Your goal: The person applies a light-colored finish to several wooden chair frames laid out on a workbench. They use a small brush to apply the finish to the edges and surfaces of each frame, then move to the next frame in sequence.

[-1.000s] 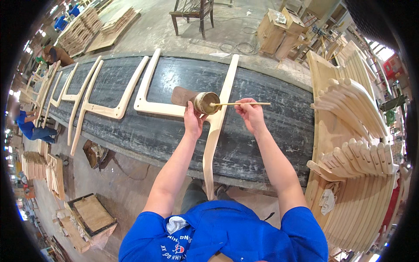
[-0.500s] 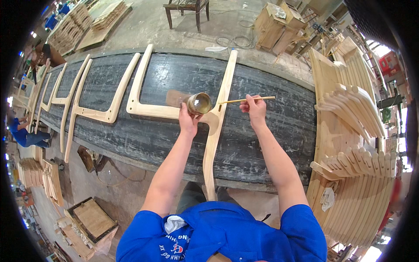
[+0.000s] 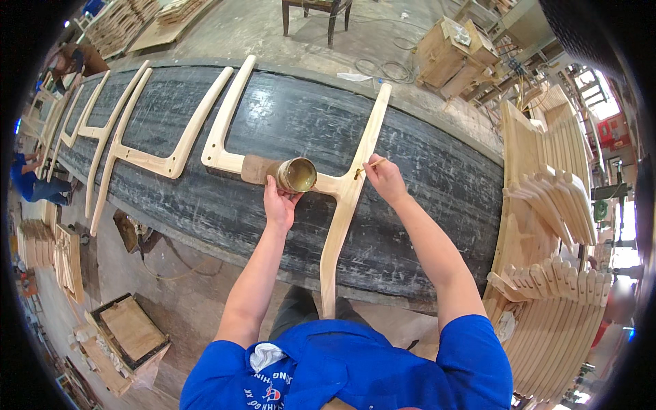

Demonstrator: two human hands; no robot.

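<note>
My left hand (image 3: 279, 207) is closed around a brown cylindrical jar (image 3: 299, 175), its open mouth tilted toward me and some yellowish-brown stuff inside. My right hand (image 3: 387, 182) pinches a thin wooden stick (image 3: 376, 163). The stick's tip meets a dark slot in the pale wooden chair side frame (image 3: 333, 239), close to where its crossbar joins the long curved leg. That frame lies across a dark, scuffed table (image 3: 437, 205), one end reaching toward my body. Part of the crossbar is hidden behind the jar.
More pale wooden frames (image 3: 147, 162) lie along the table to the left. Curved wooden parts (image 3: 557, 205) are stacked at the right. A dark chair (image 3: 318, 8) and a wooden cabinet (image 3: 451, 58) stand beyond. Another person (image 3: 34, 181) works at the far left.
My right hand has come closer to the frame, bringing the stick's tip into the slot at a different slant. The jar has shifted left along the crossbar. The whole view has also turned slightly.
</note>
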